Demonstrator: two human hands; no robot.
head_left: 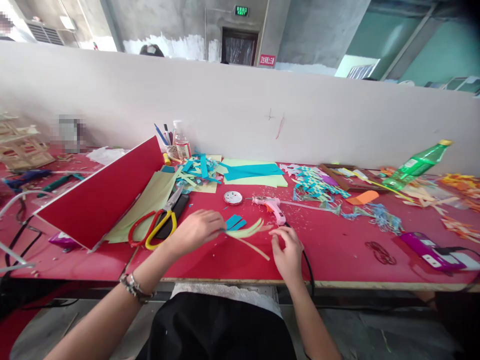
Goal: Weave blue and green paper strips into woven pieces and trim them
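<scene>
Soft, fairly even light brightens the red worktop (337, 262) and white partition (232, 105), leaving faint shadows; the floor (41, 332) below is dim. Glints mark the green plastic bottle (417, 166). Wide-angle distortion stretches the edges, and the far right corner darkens (two patches on the left are pixelated). The pale green strips (245, 232) look slightly blurred.

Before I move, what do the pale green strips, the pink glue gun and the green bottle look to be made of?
Pale green strips: probably paper, matte, thin and gently curved.
Pink glue gun: likely a hard plastic body, smooth and evenly coloured.
Green bottle: most likely plastic, glossy and see-through; glass isn't ruled out.
</scene>
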